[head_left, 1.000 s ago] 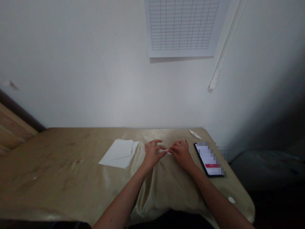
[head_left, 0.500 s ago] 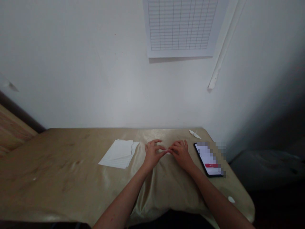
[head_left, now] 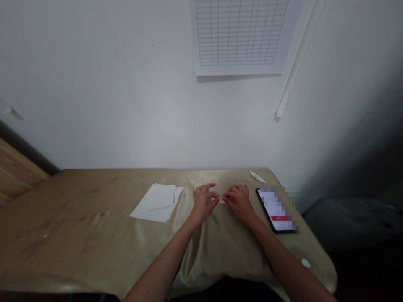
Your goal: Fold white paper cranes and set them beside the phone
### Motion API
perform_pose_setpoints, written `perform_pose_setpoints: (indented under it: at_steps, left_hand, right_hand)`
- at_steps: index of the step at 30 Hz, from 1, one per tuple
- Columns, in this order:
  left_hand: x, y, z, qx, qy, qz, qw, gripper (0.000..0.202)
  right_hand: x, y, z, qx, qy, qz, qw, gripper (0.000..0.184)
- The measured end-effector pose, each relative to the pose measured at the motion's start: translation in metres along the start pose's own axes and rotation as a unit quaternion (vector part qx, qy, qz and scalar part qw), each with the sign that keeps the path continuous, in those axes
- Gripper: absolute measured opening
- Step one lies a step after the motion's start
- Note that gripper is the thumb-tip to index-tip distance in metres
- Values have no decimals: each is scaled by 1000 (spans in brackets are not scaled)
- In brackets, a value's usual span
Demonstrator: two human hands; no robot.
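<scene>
A small white piece of paper shows between my two hands, low over the cloth; most of it is hidden by fingers. My left hand pinches its left end between thumb and index finger, the other fingers held out away from it. From the other side my right hand grips the paper's right end with thumb and fingertips. To the left of my left hand lies a stack of white paper sheets, the top one with a torn right edge.
A gold cloth covers the table, wrinkled near my body. Right of my hands lies a phone with a lit screen. A folded white paper shape sits at the back right, a white scrap at the front right. A wall stands behind.
My left hand's fingertips have shifted slightly left, so a little more of the white paper shows between the hands. My right hand stays almost in place.
</scene>
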State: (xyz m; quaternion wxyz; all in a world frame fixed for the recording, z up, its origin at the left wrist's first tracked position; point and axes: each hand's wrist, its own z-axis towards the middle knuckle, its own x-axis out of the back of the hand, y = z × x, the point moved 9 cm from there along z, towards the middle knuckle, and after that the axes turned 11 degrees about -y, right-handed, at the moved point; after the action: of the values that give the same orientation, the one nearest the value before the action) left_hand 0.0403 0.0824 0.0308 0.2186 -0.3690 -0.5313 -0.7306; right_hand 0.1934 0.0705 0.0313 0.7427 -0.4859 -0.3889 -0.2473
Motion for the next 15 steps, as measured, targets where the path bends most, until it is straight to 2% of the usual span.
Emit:
perform_pose_setpoints:
  at_steps: [9,15]
  left_hand:
    - [10,-4,-1,16,34,0,999,6]
    - [4,-5,2,1,-2,-12,1000,3]
  right_hand:
    - [0,5,2,-10,3,35,999,19]
    - [1,6,3,-14,-1,37,999,21]
